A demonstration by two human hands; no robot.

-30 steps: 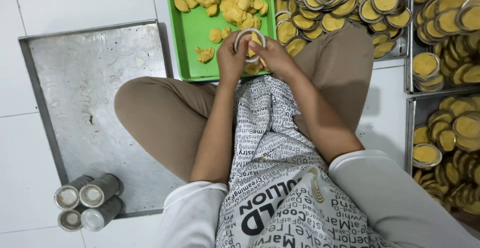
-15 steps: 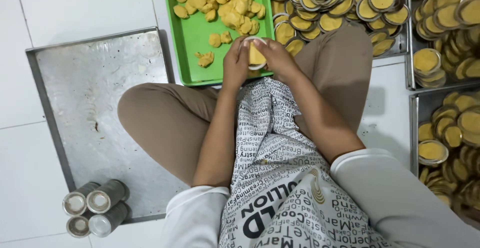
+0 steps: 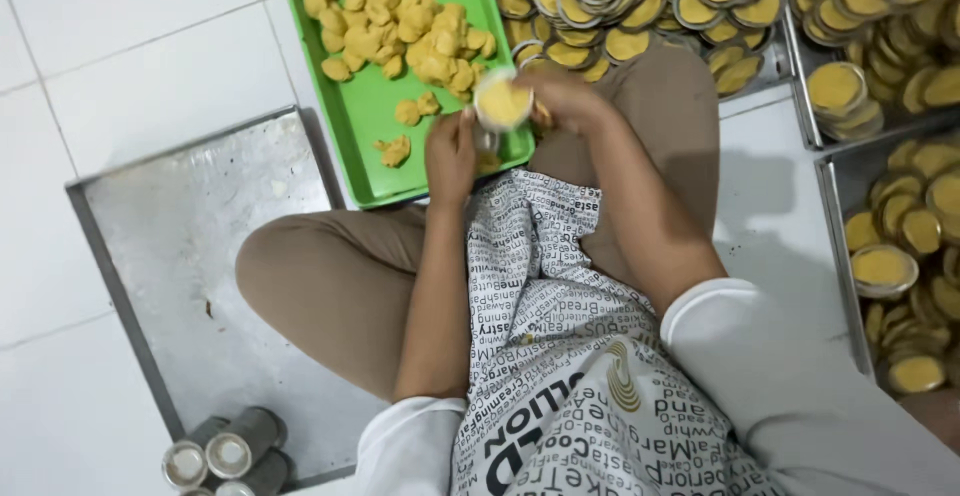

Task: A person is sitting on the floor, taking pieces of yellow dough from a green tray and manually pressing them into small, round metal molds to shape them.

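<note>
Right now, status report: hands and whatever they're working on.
Right hand holds a filled round mould. Left hand bare, beside it. Both over the green tray. Nothing obstructing.

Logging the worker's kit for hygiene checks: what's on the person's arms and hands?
Both hands, left hand and right hand, are bare, with no gloves visible. The forearms are uncovered; short white sleeves end above the elbows.

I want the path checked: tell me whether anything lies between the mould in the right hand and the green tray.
Nothing visible does. The right hand holds the small filled mould at the near right corner of the green tray, beside the left hand. The loose yellow cakes lie farther up the tray.
</note>
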